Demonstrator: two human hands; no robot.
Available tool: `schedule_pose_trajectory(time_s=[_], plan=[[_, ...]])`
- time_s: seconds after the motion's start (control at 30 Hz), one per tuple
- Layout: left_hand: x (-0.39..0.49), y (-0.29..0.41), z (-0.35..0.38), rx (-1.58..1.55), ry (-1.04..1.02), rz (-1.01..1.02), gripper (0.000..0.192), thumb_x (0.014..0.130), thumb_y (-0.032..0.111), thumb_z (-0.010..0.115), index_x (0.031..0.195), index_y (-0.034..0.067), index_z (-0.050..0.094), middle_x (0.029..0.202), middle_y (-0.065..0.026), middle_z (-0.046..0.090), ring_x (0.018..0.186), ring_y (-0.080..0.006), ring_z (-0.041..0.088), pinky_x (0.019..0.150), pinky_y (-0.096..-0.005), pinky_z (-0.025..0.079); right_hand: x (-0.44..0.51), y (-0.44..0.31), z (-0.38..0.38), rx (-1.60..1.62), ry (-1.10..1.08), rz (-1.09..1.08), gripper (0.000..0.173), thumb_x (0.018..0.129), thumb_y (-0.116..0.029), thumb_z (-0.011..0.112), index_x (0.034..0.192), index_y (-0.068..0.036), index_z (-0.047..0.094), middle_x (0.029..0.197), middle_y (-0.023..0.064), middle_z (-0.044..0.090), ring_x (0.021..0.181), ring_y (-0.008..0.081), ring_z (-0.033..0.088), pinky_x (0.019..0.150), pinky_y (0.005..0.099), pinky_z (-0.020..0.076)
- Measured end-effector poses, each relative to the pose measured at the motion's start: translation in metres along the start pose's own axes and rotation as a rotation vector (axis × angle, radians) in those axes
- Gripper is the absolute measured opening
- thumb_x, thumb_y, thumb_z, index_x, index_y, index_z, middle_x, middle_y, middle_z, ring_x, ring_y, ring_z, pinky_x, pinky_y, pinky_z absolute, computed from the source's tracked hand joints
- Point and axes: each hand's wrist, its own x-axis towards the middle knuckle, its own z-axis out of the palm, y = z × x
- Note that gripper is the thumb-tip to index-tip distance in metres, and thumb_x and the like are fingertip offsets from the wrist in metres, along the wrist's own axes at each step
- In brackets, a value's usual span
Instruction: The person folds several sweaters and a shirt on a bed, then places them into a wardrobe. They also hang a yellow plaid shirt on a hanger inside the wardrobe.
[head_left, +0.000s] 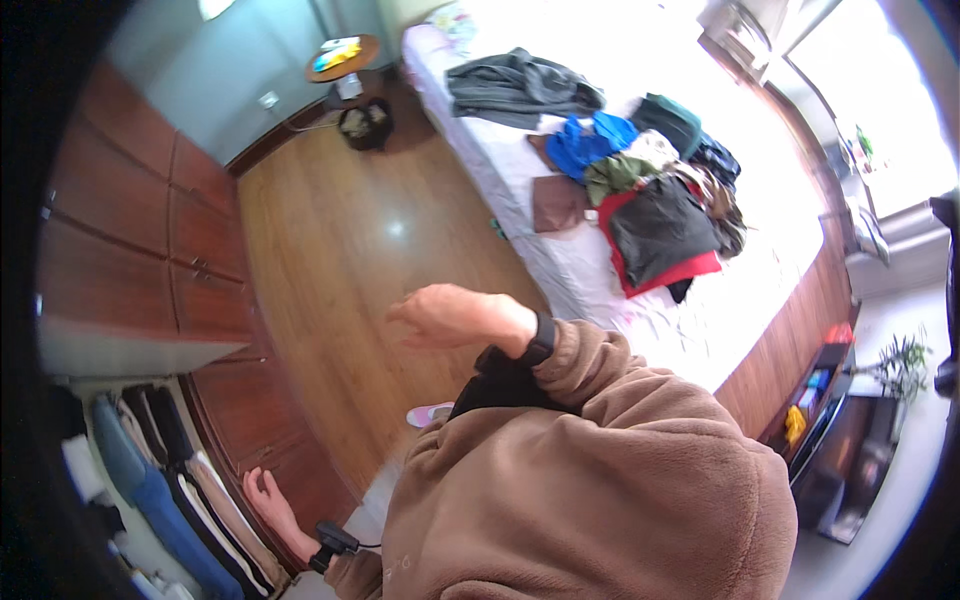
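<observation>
My left hand is at the lower left, with its fingers apart and nothing visible in it. It is in front of a reddish-brown wardrobe door, and whether it touches the wood is unclear. Beside it, blue jeans and several dark and beige trousers hang in the opened wardrobe. My right hand is in front of my body above the wooden floor, fingers loosely bent, slightly blurred and apparently holding nothing. Both wrists wear black straps.
A bed with a pale sheet bears a heap of clothes, including a dark grey garment, a blue one and a grey one. A round side table and black bin stand by the wall. A pink slipper lies near me.
</observation>
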Motion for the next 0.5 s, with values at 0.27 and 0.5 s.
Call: schedule_pose_trajectory(time_s=[0.27,0.5], plan=[[0.038,0.238,0.116,-0.244,-0.284,0.378,0.026,0.092,0.019,0.054,0.113,0.003,0.056,0.134,-0.0137,0.043,0.121,-0.0276,0.044,0.096,-0.04,0.04,-0.205,0.159,-0.027,0.133,0.405,0.453,0.037,0.081,-0.026,0.058,0.107,0.0,0.059,0.09,0.0205,0.065,0.087,0.0367,0.062,0.076,0.0432,0.0488],[0.035,0.407,0.192,-0.089,-0.476,0.741,0.025,0.089,0.017,0.057,0.109,0.002,0.056,0.131,-0.0148,0.046,0.119,-0.0306,0.046,0.097,-0.0381,0.038,-0.345,0.243,0.066,0.374,0.754,0.927,0.035,0.08,-0.025,0.061,0.103,0.001,0.062,0.084,0.02,0.067,0.08,0.0343,0.065,0.073,0.04,0.0507]])
